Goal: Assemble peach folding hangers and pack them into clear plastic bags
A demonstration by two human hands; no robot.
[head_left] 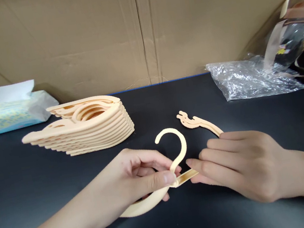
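A cream plastic clothes hanger (183, 145) is between my two hands, its hook pointing up and curling left. My left hand (139, 174) pinches it at the hook's base, thumb in front. One curved arm of the hanger passes below that hand. Fingers of my right hand (239, 165) are closed over the hanger's other arm, just right of the joint. A peach plastic piece with a giraffe-shaped end (197, 122) runs out from behind my right knuckles; whether it joins the hanger is hidden. To the left lies a neat stack of folded peach hangers (105, 131).
A tissue pack (8, 112) sits at the far left of the black table (171, 227). Crumpled clear plastic bag (245, 79) and a clear bottle with a handle (293, 36) stand at the right. A cardboard wall (84, 39) rises behind.
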